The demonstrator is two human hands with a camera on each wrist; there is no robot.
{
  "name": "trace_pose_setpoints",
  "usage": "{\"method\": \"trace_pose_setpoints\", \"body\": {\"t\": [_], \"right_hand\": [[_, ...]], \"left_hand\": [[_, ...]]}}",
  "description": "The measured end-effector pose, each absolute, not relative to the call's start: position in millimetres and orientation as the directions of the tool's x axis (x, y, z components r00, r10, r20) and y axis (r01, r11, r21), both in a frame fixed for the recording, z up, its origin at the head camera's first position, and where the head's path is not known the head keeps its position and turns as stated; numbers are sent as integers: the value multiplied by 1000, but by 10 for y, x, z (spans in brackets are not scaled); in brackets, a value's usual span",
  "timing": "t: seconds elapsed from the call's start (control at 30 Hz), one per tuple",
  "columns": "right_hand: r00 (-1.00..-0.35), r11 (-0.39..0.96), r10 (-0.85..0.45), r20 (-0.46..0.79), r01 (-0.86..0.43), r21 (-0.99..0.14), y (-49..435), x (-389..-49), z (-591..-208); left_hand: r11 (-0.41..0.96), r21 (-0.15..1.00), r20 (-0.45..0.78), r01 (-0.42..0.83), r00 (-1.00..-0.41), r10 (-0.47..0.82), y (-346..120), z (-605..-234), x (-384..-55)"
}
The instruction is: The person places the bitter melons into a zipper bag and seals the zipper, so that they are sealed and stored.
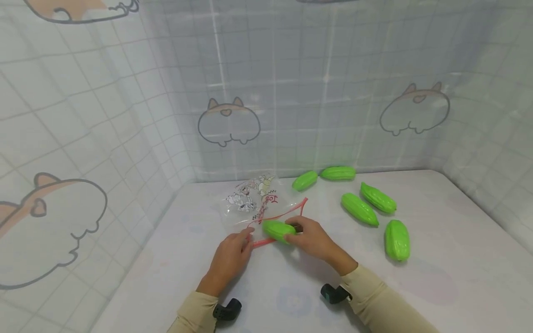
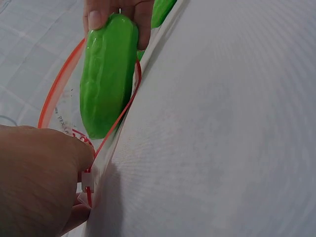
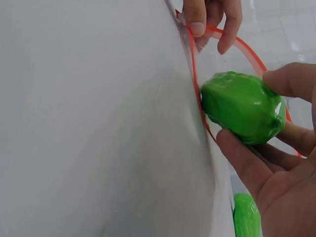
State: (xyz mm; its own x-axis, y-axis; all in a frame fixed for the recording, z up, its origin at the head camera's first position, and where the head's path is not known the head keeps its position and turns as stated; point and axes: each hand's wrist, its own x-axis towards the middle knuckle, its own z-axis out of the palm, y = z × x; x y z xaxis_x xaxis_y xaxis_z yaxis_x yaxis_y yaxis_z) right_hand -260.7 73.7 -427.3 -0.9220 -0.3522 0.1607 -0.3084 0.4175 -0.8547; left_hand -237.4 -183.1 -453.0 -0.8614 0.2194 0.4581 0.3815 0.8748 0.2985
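Observation:
A clear zip bag (image 1: 254, 209) with a red rim and printed cartoon figures lies flat on the table, its mouth spread toward me. At the mouth's left corner, my left hand (image 1: 231, 257) pinches the red edge; a small white slider (image 2: 87, 180) shows beside its fingers. My right hand (image 1: 311, 237) grips one end of a glossy green ridged gourd (image 1: 278, 230) between thumb and fingers. Its other end sits inside the bag's open mouth, between the two red edges, as the left wrist view shows. Part of the far end is behind the clear plastic.
Several more green gourds (image 1: 360, 209) lie on the white table (image 1: 449, 240), two near the back wall and others to the right of my right hand. A tiled-pattern curtain (image 1: 291, 115) with cartoon animals closes off the back and sides.

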Motion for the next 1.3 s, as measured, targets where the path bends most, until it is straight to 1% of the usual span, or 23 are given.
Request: {"method": "trace_pose_setpoints", "body": {"t": [0.2, 0.37, 0.9, 1.03, 1.2, 1.3], "right_hand": [[-942, 454, -300, 150, -279, -846, 651, -2603, -4270], [-947, 468, -276, 168, -284, -837, 604, -2603, -4284], [-946, 558, -270, 181, -307, -771, 545, -2617, -4311], [-923, 606, -303, 238, -380, -699, 522, -2622, -4312], [-861, 668, -382, 336, -509, -543, 489, -2629, -4304], [-825, 687, -421, 376, -561, -461, 480, -2632, -4309]], "left_hand": [[883, 290, 449, 369, -867, 215, -1825, -4528, -2367], [880, 292, 456, 375, -863, 217, -1824, -4533, -2372], [884, 286, 443, 369, -869, 220, -1820, -4570, -2382], [880, 283, 459, 382, -859, 226, -1821, -4579, -2388], [871, 274, 493, 408, -837, 237, -1818, -4593, -2397], [871, 274, 495, 408, -836, 236, -1816, -4603, -2397]]}}
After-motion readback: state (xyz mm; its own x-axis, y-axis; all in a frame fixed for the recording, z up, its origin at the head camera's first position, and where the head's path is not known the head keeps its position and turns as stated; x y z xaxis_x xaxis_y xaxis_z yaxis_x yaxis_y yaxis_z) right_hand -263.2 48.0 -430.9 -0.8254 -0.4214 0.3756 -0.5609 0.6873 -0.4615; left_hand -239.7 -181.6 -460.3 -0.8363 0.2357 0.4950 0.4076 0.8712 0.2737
